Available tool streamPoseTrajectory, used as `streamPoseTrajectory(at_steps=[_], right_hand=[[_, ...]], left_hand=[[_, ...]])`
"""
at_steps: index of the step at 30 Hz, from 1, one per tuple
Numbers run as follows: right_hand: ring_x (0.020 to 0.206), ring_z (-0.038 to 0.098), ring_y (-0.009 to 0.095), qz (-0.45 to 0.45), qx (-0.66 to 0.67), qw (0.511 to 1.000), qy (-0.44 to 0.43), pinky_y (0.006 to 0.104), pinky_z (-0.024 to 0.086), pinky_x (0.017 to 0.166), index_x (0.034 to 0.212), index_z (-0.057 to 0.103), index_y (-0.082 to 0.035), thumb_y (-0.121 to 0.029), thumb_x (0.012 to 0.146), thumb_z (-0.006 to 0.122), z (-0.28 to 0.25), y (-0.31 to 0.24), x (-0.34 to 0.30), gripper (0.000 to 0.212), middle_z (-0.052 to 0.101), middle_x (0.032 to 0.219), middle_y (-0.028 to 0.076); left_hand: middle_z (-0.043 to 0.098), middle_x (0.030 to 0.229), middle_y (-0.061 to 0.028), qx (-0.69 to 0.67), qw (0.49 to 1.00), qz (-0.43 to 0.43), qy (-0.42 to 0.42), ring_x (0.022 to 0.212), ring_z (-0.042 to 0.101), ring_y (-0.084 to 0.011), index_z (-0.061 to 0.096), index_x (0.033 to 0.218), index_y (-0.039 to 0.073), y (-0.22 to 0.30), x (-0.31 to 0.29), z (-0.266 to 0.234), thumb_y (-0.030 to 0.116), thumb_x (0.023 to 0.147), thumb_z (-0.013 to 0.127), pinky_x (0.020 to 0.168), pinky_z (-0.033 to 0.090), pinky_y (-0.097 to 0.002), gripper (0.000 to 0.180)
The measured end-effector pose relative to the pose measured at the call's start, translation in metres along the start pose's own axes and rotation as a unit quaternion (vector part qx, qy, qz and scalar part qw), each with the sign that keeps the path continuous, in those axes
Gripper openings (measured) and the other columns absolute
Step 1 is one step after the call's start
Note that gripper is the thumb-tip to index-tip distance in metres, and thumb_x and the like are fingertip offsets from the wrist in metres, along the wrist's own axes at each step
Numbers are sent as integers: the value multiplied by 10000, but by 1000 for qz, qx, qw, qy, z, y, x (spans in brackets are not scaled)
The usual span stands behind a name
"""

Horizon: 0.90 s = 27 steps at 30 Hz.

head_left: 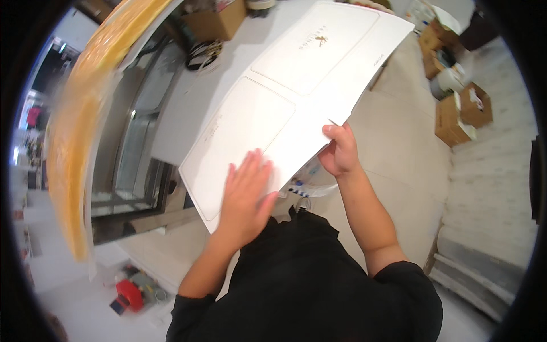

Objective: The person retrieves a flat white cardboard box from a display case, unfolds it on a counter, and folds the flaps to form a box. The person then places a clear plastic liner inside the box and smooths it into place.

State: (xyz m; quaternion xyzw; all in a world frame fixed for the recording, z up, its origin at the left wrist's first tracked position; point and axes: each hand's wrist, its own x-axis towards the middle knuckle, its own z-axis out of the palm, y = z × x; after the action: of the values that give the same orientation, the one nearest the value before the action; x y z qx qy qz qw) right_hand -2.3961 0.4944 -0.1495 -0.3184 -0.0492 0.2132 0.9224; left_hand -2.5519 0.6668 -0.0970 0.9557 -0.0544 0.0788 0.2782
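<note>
A large white printed sheet, stiff like thin card (310,111), slants across the middle of the view, from near my body to the far right. Two thin outlined panels, a small gold emblem and some print mark its face. My right hand (341,151) pinches its near right edge, thumb on top and the other fingers underneath. On the near left part of the face lies my left hand (245,196), palm down with fingers stretched out, slightly blurred. The underside of the sheet is hidden.
Beyond the sheet is a white tabletop (196,111) with a dark coiled cable (203,55) and a cardboard box (219,23). A yellow-orange wrapped thing (77,148) curves along the left. Open cardboard boxes (454,119) stand by the right wall; a red object (130,294) is low at left.
</note>
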Motion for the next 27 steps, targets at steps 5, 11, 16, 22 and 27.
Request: streamPoseTrajectory(at_steps=[5, 11, 16, 22, 27], right_hand=[[1148, 579, 308, -66, -13, 997, -33, 436, 489, 982, 1340, 404, 72, -147, 804, 570, -34, -54, -13, 602, 564, 1257, 187], [1168, 568, 297, -183, -28, 982, -39, 430, 493, 982, 1390, 380, -6, -111, 767, 614, -37, -84, -38, 674, 537, 1296, 154], [1174, 562, 255, -183, -33, 976, -115, 410, 495, 956, 1369, 416, -10, -137, 791, 612, -45, -104, -79, 624, 551, 1286, 129], [1108, 594, 220, -178, -43, 977, -108, 379, 517, 904, 1323, 469, -6, -140, 797, 625, -60, -118, -117, 564, 587, 1221, 118], [1026, 630, 196, -167, -33, 976, -135, 352, 530, 860, 1240, 549, -9, -92, 822, 623, -61, -124, -117, 433, 633, 1129, 98]], left_hand=[[365, 1505, -197, -19, 1000, -16, 1, 1401, 344, -328, 464, 1381, 8, -16, -11, -23, 76, 886, 563, 1147, 238, -449, 509], [315, 1519, -225, -48, 997, -64, -4, 1393, 312, -386, 438, 1366, -31, -33, -2, -13, 68, 872, 589, 1132, 260, -449, 526], [283, 1535, -215, -48, 998, -40, 9, 1411, 283, -373, 405, 1395, 0, -16, -21, 11, 69, 878, 592, 1142, 243, -446, 554], [284, 1540, -202, -46, 998, -22, 46, 1417, 286, -350, 398, 1405, 8, -5, -32, 30, 57, 882, 596, 1151, 231, -435, 562], [267, 1540, -224, -56, 994, -33, 92, 1408, 284, -372, 363, 1417, -11, -12, -32, 25, 45, 852, 621, 1146, 234, -440, 624]])
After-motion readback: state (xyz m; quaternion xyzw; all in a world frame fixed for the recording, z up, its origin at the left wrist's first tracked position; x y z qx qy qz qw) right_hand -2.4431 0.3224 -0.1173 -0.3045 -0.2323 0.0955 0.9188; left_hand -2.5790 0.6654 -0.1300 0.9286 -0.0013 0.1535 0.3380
